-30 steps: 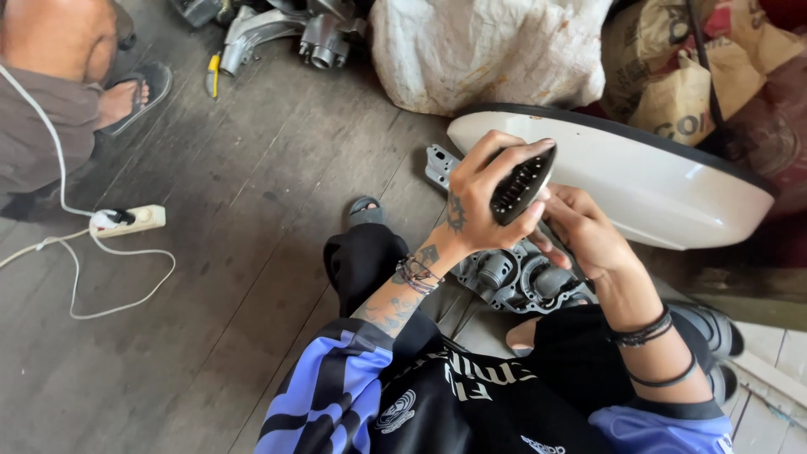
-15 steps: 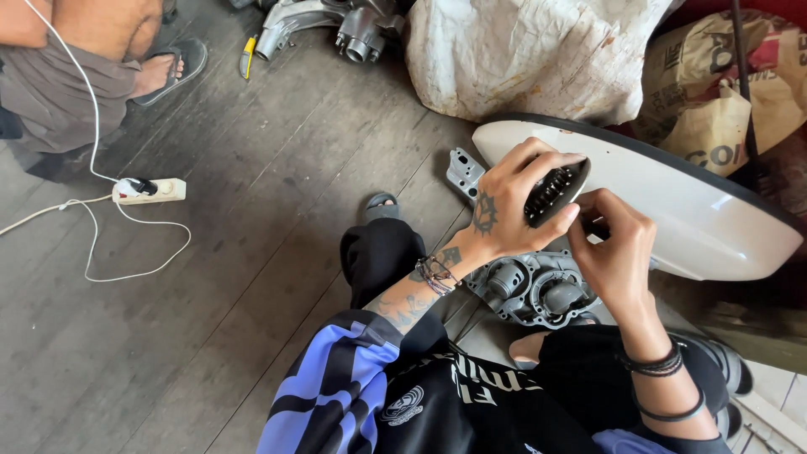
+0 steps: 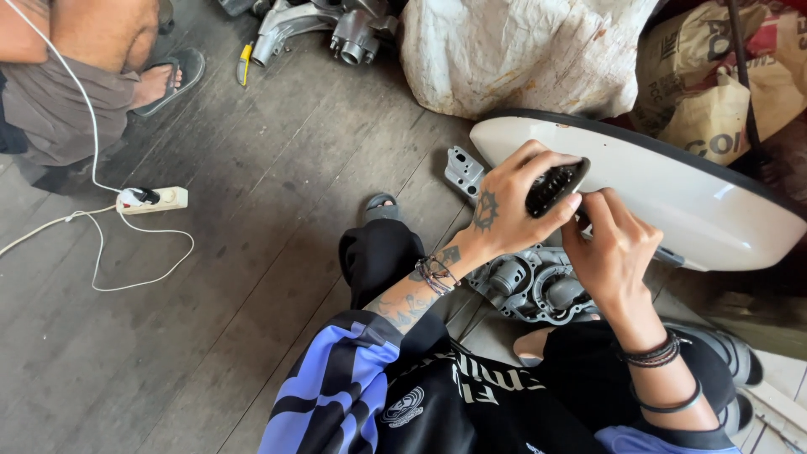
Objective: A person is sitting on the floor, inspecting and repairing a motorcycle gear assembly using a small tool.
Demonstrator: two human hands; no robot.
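Head cam: left hand (image 3: 504, 214) has its grip wrapped round a small black toothed part (image 3: 553, 187), up against the white curved panel (image 3: 672, 197). Right hand (image 3: 612, 248) pinches its lower end. Grey metal casing (image 3: 530, 286) sits just below, on the wooden floor (image 3: 252, 252).

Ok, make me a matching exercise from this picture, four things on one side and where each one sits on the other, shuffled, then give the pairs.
Things:
1. black toothed part
2. power strip
3. grey metal casing
4. white sack

Places:
A. on the floor, far left, with a white cord
B. held in the left hand, right hand touching it
C. top middle, behind the white shell
D. below both hands, by the knees

Pairs: 1-B, 2-A, 3-D, 4-C
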